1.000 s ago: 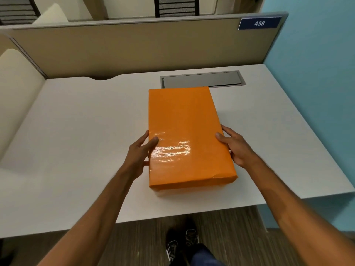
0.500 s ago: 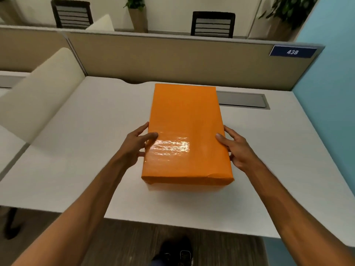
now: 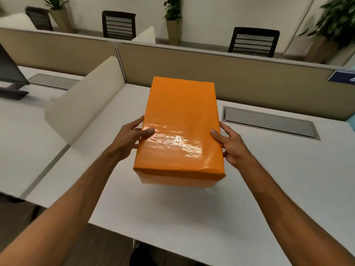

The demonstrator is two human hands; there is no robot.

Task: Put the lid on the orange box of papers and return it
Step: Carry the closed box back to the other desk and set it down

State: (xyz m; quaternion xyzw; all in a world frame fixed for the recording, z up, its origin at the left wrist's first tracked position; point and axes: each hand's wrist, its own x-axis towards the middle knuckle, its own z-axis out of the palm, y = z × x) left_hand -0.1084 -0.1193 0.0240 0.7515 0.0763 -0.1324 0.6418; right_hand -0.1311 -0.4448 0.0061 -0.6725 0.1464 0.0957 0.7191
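Observation:
The orange box [image 3: 180,120] with its glossy lid on fills the middle of the view, lifted off the white desk [image 3: 172,217]; its paler lower part shows under the lid's near edge. My left hand [image 3: 132,139] grips its left side with the thumb on top. On the opposite side, my right hand [image 3: 230,144] clasps it the same way. The papers inside are hidden.
A cream curved divider [image 3: 84,100] stands at the desk's left edge. A grey cable hatch [image 3: 269,121] lies at the back right. Beige partitions [image 3: 211,68] close the far side. A monitor base [image 3: 11,91] sits on the neighbouring desk at left.
The box has risen off the desk between both hands and now hangs above it. My view has tilted up and turned left, so the neighbouring desk and more chairs show.

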